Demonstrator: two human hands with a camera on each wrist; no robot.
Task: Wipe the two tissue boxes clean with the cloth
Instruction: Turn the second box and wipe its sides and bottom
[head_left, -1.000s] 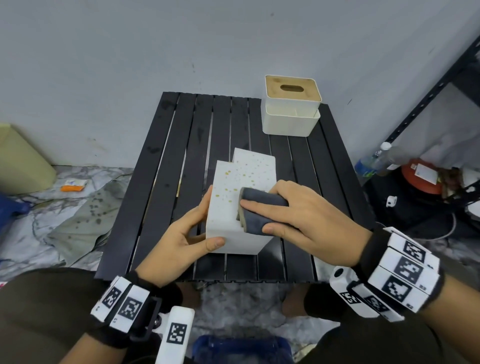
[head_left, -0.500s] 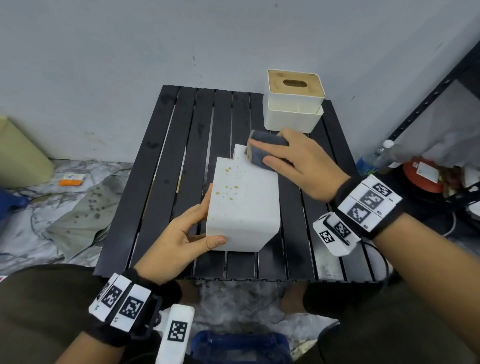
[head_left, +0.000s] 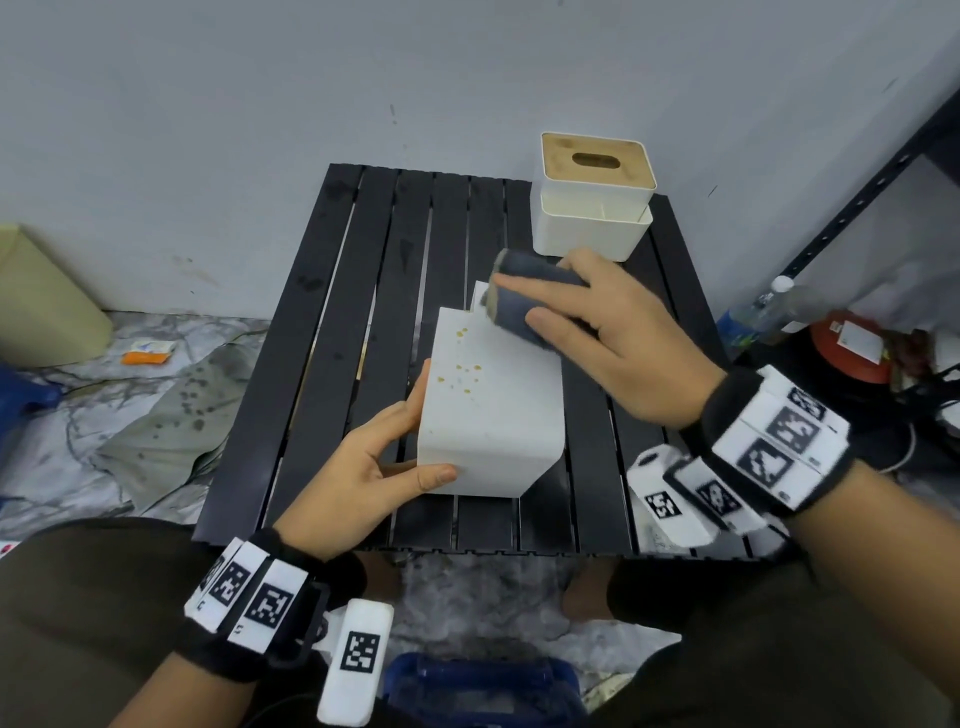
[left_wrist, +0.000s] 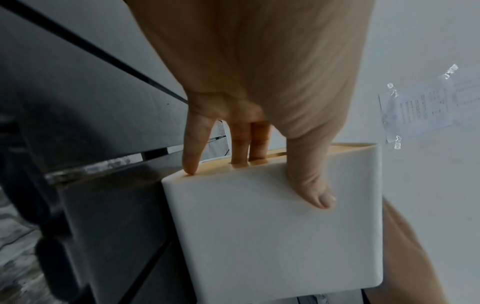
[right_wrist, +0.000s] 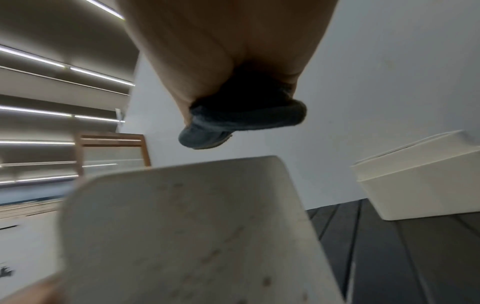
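Note:
A white tissue box (head_left: 493, 410) lies on its side on the black slatted table (head_left: 332, 322), its upward face (right_wrist: 187, 232) dotted with yellow spots near the far left. My left hand (head_left: 374, 467) grips the box's near left corner, thumb on the near face (left_wrist: 280, 232) and fingers on the side. My right hand (head_left: 597, 332) holds a folded dark grey cloth (head_left: 524, 299) at the box's far edge; in the right wrist view the cloth (right_wrist: 246, 121) shows a gap above the box. A second white tissue box (head_left: 595, 195) with a wooden lid stands upright at the table's far right corner.
A grey wall runs behind the table. A black metal shelf frame (head_left: 872, 192) stands to the right, with a plastic bottle (head_left: 763, 312) and a red object (head_left: 847, 345) on the floor beside it. A beige bin (head_left: 41, 301) and a crumpled rag (head_left: 171, 415) lie to the left.
My right hand swept the cloth from the near middle of the box's top to its far edge. Most yellow spots on the right part are gone. The left hand stayed put.

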